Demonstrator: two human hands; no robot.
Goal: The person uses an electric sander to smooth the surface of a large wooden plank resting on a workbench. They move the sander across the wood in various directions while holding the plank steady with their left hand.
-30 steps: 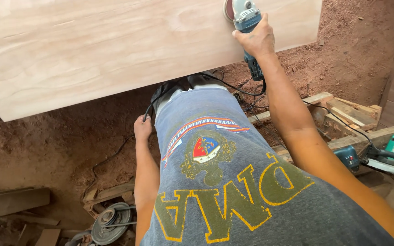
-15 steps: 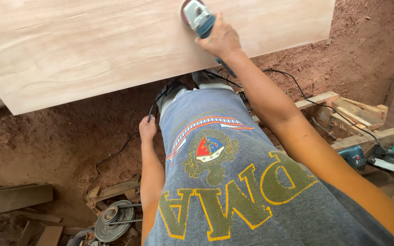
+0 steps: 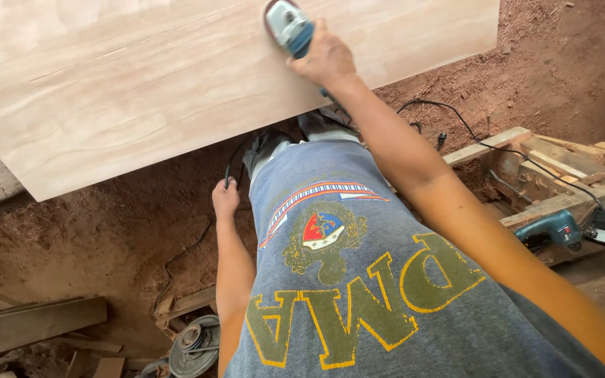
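My right hand grips a blue-bodied angle grinder whose sanding disc rests on a large pale wooden board near its far edge. My left hand hangs below the board's near edge and holds the grinder's black power cable. The cable runs up from that hand and disappears under the board.
Red sawdust-covered ground lies under the board. To the right sit wooden offcuts, a blue power tool and a looping black cord. A metal pulley wheel and planks lie at lower left.
My right hand has slid the grinder leftward along the board, from near its right end toward the middle. My left hand stays on the cable.
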